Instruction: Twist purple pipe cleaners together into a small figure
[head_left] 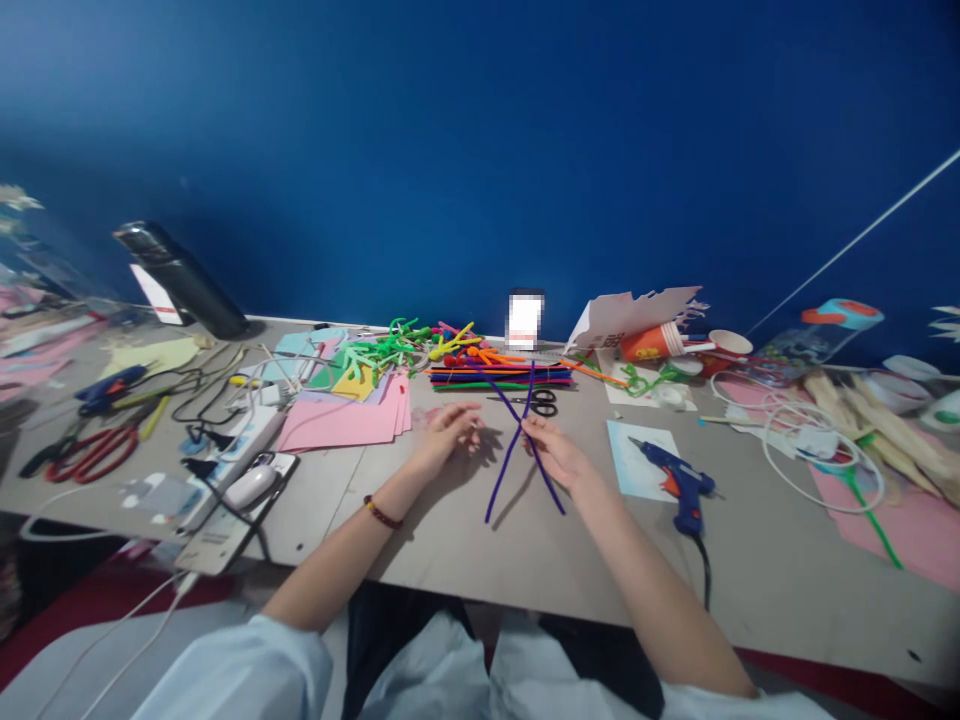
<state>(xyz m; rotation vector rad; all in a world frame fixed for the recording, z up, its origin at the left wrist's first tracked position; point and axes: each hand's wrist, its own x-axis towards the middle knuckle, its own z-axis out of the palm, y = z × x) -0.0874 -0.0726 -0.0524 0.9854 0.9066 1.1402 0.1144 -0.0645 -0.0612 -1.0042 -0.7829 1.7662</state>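
Two purple pipe cleaners (503, 478) cross in an X over the middle of the table. My right hand (553, 450) pinches them at the crossing, its fingers closed. To the left, my left hand (450, 438) hovers apart from them with its fingers spread and slightly curled, holding nothing. Behind the hands lies a bundle of coloured pipe cleaners (450, 378), with black-handled scissors (544, 403) just in front of it.
A blue glue gun (679, 480) rests partly on a pale blue sheet at right. Pink paper (341, 422), a power strip (236, 465) and red-handled scissors (94, 452) lie left. Green pipe cleaner shapes (386, 352), a propped phone (525, 318) and paper cups (652, 343) stand along the back.
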